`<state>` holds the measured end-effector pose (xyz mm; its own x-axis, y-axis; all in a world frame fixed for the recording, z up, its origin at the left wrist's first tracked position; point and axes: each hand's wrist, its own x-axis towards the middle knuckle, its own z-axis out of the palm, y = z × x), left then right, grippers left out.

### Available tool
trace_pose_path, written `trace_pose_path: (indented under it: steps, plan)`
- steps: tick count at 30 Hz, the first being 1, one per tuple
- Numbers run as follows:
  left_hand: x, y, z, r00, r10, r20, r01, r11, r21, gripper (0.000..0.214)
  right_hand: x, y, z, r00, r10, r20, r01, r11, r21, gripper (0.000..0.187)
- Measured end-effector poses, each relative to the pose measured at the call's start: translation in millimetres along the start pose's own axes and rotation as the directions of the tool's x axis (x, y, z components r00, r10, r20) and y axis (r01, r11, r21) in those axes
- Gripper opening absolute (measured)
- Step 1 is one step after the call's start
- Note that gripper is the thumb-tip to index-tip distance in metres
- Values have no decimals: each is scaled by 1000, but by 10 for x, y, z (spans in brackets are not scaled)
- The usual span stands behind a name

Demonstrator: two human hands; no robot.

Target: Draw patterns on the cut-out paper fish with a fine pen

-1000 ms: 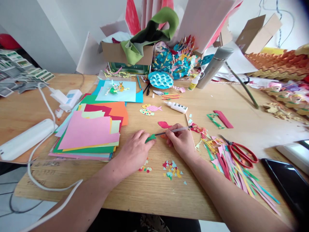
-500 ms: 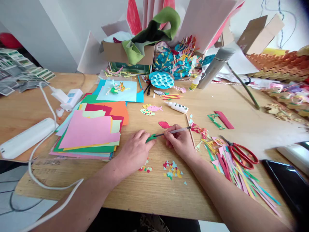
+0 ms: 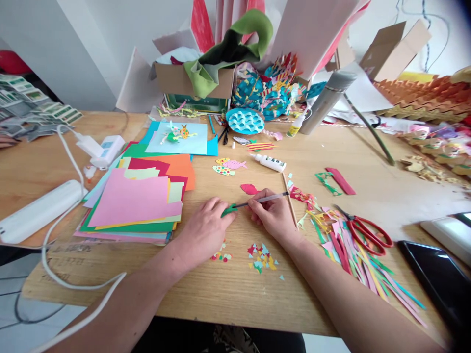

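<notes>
In the head view my right hand [image 3: 270,212] grips a slim pen with a pale translucent barrel [image 3: 274,197], its dark front end reaching the green paper cutout [image 3: 230,209]. My left hand [image 3: 209,223] holds that cutout on the table, fingers together and partly covering it, so its full shape is hidden. Just beyond the pen lies a red paper fish [image 3: 249,189]. Farther back are a pink dotted fish [image 3: 234,164] and a spotted pale fish [image 3: 223,170]. Small paper triangles [image 3: 263,257] and round dots [image 3: 222,256] are scattered nearer to me.
To the left sits a stack of coloured paper [image 3: 128,201]. A white glue bottle [image 3: 270,162] and a thin wooden stick [image 3: 290,201] lie beyond my right hand. Paper strips [image 3: 360,260], red-handled scissors [image 3: 370,234] and a black phone [image 3: 434,279] occupy the right side.
Almost nothing differs. Both hands keep their places with the pen on the green cutout, and the whole view has shifted very slightly.
</notes>
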<state>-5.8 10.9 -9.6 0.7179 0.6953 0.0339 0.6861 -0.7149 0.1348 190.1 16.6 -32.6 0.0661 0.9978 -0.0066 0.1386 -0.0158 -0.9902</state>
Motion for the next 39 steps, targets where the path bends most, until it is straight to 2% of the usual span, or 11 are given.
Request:
trace_pose_path:
  steps: [16, 24, 31, 39]
  plan:
    - [-13, -15, 34, 1000, 5, -18, -5, 1000, 6, 44, -7, -37, -1, 995, 44, -95, -45, 999, -8, 22]
    - [-6, -2, -3, 1000, 3, -7, -3, 1000, -10, 41, -15, -16, -5, 1000, 13, -22, -13, 1000, -10, 23]
    - [-3, -7, -6, 1000, 2, -11, -2, 1000, -1, 41, -9, -10, 5, 1000, 11, 1, -11, 1000, -1, 28]
    - [-5, 5, -17, 1000, 2, -10, -2, 1000, -20, 40, -14, 17, 4, 1000, -4, 3, 4, 1000, -14, 23]
